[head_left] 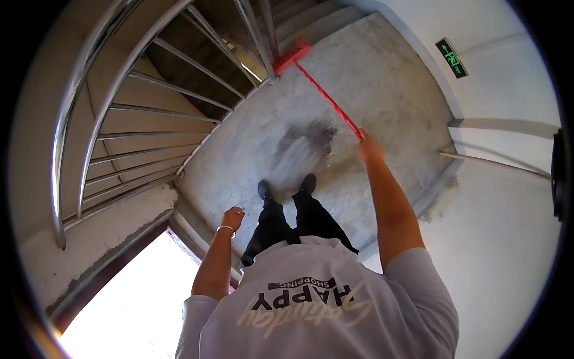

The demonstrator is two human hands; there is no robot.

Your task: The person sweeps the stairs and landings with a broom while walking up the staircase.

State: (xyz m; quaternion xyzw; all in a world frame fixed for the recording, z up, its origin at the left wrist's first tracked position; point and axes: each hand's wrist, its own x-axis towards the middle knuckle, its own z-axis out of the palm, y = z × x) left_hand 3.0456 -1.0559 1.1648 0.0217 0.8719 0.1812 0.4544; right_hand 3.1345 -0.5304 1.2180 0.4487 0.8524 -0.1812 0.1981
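Note:
My right hand (371,148) is closed around the upper end of a red broom (327,97). The handle slants away up and to the left. Its red head (291,58) rests at the far edge of the landing, by the foot of the railing, and the bristles are blurred. My left hand (232,219) hangs by my left side with its fingers curled in and nothing visible in them; a pale bracelet (226,230) circles that wrist. Dark dirt (308,140) is smeared on the concrete floor (388,78) between my shoes and the broom head.
A metal railing (128,107) borders the landing on the left. Concrete steps (323,24) lie beyond the far edge. A green exit sign (451,58) hangs on the right wall, where a thin pole (493,161) also leans. Bright light fills a doorway (137,293) at lower left.

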